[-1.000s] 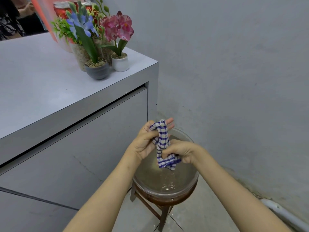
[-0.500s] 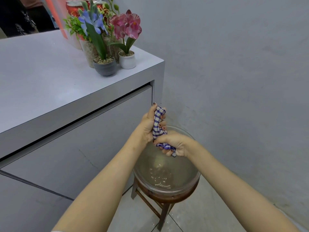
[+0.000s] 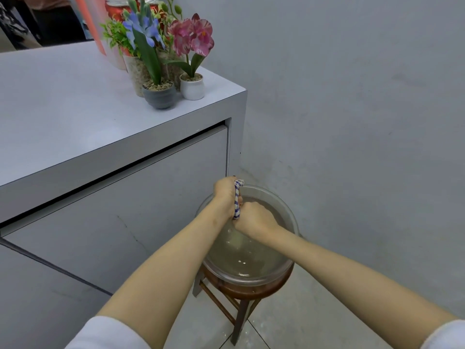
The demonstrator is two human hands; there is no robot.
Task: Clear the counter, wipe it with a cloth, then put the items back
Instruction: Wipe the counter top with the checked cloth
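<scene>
Cloth: the blue-and-white checked cloth (image 3: 236, 199) is held twisted into a tight rope above the water bowl (image 3: 289, 217), below and just off the right end of the counter (image 3: 75, 117).
Long axis: the twisted cloth runs nearly upright, its top tail showing above the left fist and its lower end lost inside the right fist.
Left hand: the left hand (image 3: 224, 192) is closed tightly around the upper part of the cloth, on the counter side.
Right hand: the right hand (image 3: 254, 217) is closed tightly around the lower part, just beneath and to the right of the left; the two fists are touching or nearly so.
Bowl: a clear bowl of cloudy water is set on a small wooden stool (image 3: 241, 298) directly under the hands, so wrung water would be caught there.
Counter relation: the counter top lies up and to the left of the grip; the left hand is judged the nearer one for carrying the cloth up to it.
Items on counter: a grey pot with a blue flower (image 3: 159, 95), a white pot with a pink flower (image 3: 192, 87) and further items behind are gathered at the far right corner.
Step judged: the cloth is being wrung; wiping appears not yet begun.
</scene>
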